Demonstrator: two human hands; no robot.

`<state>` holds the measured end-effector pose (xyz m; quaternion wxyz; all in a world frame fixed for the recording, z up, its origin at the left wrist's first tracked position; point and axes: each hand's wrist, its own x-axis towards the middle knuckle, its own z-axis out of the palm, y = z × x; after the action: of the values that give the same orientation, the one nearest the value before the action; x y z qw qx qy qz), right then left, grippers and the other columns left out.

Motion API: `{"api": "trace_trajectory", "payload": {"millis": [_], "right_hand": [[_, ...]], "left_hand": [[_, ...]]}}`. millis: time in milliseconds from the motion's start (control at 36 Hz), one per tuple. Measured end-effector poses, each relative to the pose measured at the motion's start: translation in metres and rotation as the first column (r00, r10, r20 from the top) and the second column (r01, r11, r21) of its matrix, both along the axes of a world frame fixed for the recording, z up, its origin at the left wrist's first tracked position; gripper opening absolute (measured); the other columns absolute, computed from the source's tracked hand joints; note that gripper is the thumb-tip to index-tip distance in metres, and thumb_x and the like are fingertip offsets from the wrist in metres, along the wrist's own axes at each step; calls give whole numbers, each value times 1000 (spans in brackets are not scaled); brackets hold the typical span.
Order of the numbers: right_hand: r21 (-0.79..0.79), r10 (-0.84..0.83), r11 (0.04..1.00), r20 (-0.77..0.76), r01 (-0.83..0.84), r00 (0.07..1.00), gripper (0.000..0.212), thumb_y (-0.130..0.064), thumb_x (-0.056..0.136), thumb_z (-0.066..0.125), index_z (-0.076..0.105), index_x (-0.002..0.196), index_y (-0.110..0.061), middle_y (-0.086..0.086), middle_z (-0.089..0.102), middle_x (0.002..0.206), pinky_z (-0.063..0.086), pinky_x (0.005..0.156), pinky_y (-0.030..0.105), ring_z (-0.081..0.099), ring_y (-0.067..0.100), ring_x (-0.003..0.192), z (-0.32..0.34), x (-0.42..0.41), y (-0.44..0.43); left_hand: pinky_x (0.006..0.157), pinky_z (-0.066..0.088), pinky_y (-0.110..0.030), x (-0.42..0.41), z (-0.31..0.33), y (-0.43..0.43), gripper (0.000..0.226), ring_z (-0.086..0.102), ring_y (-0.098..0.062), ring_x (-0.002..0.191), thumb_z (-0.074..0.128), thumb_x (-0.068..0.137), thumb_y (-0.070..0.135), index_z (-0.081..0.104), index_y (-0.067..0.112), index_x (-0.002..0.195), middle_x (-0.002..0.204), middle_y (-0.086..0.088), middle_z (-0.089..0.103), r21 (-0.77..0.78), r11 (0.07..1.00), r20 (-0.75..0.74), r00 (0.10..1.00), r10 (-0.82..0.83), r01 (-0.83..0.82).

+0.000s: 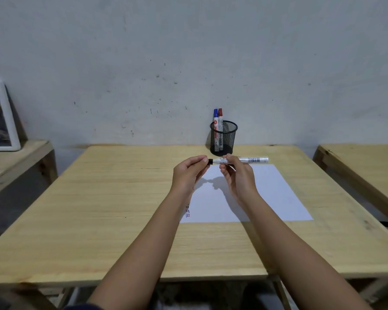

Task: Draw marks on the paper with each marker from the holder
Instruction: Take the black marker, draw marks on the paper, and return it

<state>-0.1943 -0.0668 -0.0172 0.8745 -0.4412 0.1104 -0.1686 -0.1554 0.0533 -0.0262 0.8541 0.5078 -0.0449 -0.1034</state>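
A white-barrelled marker (251, 160) is held level above the far edge of the white paper (267, 198). My right hand (235, 173) grips its barrel near the middle. My left hand (188, 171) pinches the black cap (210, 161) at the marker's left end; I cannot tell whether the cap is seated or apart. A black mesh holder (223, 137) stands at the table's far edge with a blue marker (215, 117) and a red marker (220, 116) upright in it. Short black, blue and red marks (188, 212) show at the paper's near left corner, partly hidden by my left forearm.
The wooden table (121, 198) meets a grey wall at its far edge. A second wooden table (363, 166) stands to the right across a gap. On a lower bench at the left leans a white-framed picture (0, 117).
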Motion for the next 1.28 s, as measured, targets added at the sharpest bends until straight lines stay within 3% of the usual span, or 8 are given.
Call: {"api": "trace_trajectory", "payload": {"millis": [278, 389, 694, 944, 1083, 1167, 1222, 1278], "right_hand": [[-34, 5, 999, 85, -2, 996, 16, -4, 91, 54, 56, 76, -9, 0, 59, 60, 51, 54, 14, 58, 9, 52, -2, -1, 3], [-34, -8, 999, 108, 12, 994, 14, -4, 90, 56, 55, 77, -8, -3, 60, 56, 50, 52, 14, 58, 7, 50, -5, -2, 2], [-133, 71, 989, 66, -62, 995, 11, -3, 88, 61, 63, 78, -8, -3, 66, 58, 53, 58, 14, 62, 9, 57, -7, -8, -3], [-41, 12, 999, 55, -10, 998, 7, -3, 84, 65, 66, 81, -9, -6, 64, 60, 53, 62, 13, 59, 7, 62, -2, -11, -16], [-157, 109, 983, 52, -99, 993, 9, 1, 82, 64, 68, 86, -6, -1, 68, 68, 54, 65, 14, 63, 8, 65, 1, -17, -24], [-315, 174, 936, 22, -159, 984, 11, 3, 80, 65, 69, 88, -4, 4, 67, 73, 54, 69, 16, 64, 14, 72, 3, -22, -30], [-452, 195, 874, -14, -180, 981, 16, 5, 77, 68, 70, 84, -9, 3, 69, 73, 54, 69, 16, 64, 14, 73, 7, -24, -32], [-646, 155, 745, -70, -163, 985, 20, 4, 75, 71, 69, 84, -14, 1, 68, 74, 48, 58, 13, 61, 7, 62, 19, -21, -37]], "left_hand": [[73, 56, -13, -6, 3, 0, 8, 71, -9, 73, 66, 83, 2, 69, 6, 89, 81, -6, 73, -13, 999, 2, 1000, -30, 30], [70, 55, -12, -8, 5, 1, 8, 70, -9, 71, 67, 82, 1, 69, 4, 89, 74, -4, 74, 9, 999, 38, 998, -43, 43], [78, 56, -16, -8, 2, 8, 12, 71, -15, 79, 68, 81, 2, 69, 1, 93, 79, -7, 74, 61, 997, 40, 998, -49, 46], [81, 56, -18, -3, 10, 19, 14, 72, -15, 79, 70, 79, 1, 71, 3, 93, 79, -4, 75, 14, 1000, 38, 999, -10, 9], [74, 57, -15, 3, 19, 27, 13, 71, -13, 71, 67, 80, -3, 69, 0, 92, 73, -4, 74, 33, 999, 63, 998, 4, -6], [77, 57, -17, 7, 26, 30, 19, 71, -11, 69, 67, 80, -2, 68, -4, 99, 76, -6, 73, 63, 998, 96, 995, 21, -27], [76, 57, -16, 9, 34, 30, 21, 71, -10, 68, 67, 80, -2, 67, -5, 101, 78, -7, 72, 109, 993, 144, 989, 23, -39], [76, 57, -16, 14, 48, 23, 22, 70, -10, 68, 67, 81, -1, 67, -5, 102, 82, -9, 71, 173, 984, 204, 979, 0, -36]]}}
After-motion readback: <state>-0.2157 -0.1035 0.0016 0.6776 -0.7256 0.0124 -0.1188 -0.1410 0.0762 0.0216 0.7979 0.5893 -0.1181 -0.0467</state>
